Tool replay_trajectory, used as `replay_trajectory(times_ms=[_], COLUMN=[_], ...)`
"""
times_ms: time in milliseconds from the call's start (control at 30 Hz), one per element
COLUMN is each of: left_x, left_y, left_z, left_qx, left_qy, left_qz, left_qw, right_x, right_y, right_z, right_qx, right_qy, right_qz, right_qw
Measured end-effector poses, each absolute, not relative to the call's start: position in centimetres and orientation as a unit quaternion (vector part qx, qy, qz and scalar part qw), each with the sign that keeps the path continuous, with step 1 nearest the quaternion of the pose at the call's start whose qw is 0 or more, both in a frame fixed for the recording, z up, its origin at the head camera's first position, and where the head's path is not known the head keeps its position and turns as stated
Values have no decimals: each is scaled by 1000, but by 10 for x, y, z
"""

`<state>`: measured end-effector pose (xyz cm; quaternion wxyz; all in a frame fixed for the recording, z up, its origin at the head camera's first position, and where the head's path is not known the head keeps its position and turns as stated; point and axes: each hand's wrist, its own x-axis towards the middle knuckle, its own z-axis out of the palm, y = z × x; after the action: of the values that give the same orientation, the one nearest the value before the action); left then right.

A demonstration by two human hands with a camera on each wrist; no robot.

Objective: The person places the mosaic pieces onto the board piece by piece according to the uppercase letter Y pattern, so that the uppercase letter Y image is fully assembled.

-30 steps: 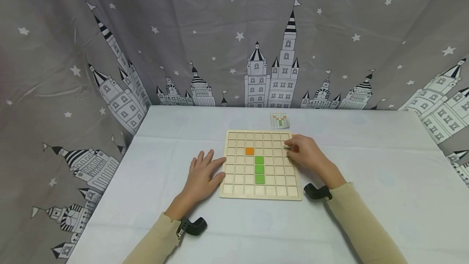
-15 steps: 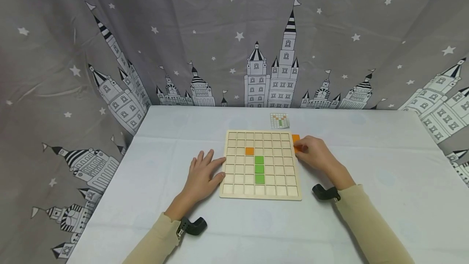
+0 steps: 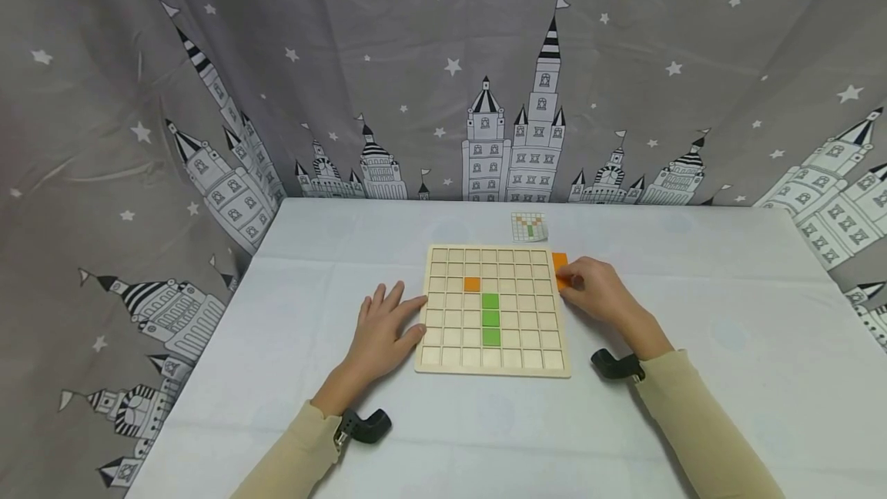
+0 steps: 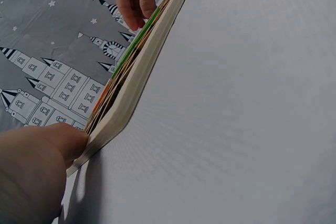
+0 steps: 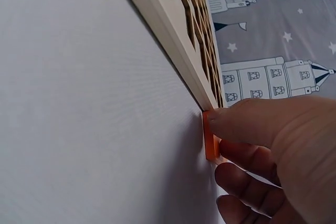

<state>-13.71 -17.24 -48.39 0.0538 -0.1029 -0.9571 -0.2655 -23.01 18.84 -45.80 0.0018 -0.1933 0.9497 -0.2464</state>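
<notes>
A wooden grid board (image 3: pixel 493 310) lies flat on the tabletop (image 3: pixel 693 291), and every place here is given from that board. The left hand (image 3: pixel 379 333) rests flat on the tabletop against the board's left edge, fingers straight and spread, grasping nothing; in the left wrist view a fingertip touches the board's pale side (image 4: pixel 131 90). The right hand (image 3: pixel 601 293) sits just off the board's right edge, near its far right corner, with its fingers curled onto a loose orange tile (image 3: pixel 561 280) that lies on the tabletop just beside the rim. The right wrist view shows the thumb on top of this tile (image 5: pixel 210 136) and the other fingers curled below it, so the hand is pinching it, with the tile's edge close to the board's rim (image 5: pixel 157 11). A second orange tile (image 3: pixel 559 259) lies beside the same edge, a little farther back and next to the pinched one. Inside the board, one orange square (image 3: pixel 472 284) fills a cell left of centre in the third row from the far side, and three green squares (image 3: pixel 490 319) form a column just right of and below it. A small pattern card (image 3: pixel 530 227) lies beyond the board's far edge, apart from it. A grey curtain printed with castles and stars (image 3: pixel 443 75) hangs behind the tabletop
</notes>
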Motion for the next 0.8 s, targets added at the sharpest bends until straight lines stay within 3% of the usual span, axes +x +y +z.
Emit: replay_trajectory(times_ms=[800], left_x=[-140], left_y=[-173], left_z=[-488], left_qx=[-101], left_qy=[-958], left_qz=[-262], left_qw=[49], right_x=[-226], right_y=[187], right_z=[-458], right_qx=[-201], right_qy=[949], right_qz=[-245], right_qw=[10])
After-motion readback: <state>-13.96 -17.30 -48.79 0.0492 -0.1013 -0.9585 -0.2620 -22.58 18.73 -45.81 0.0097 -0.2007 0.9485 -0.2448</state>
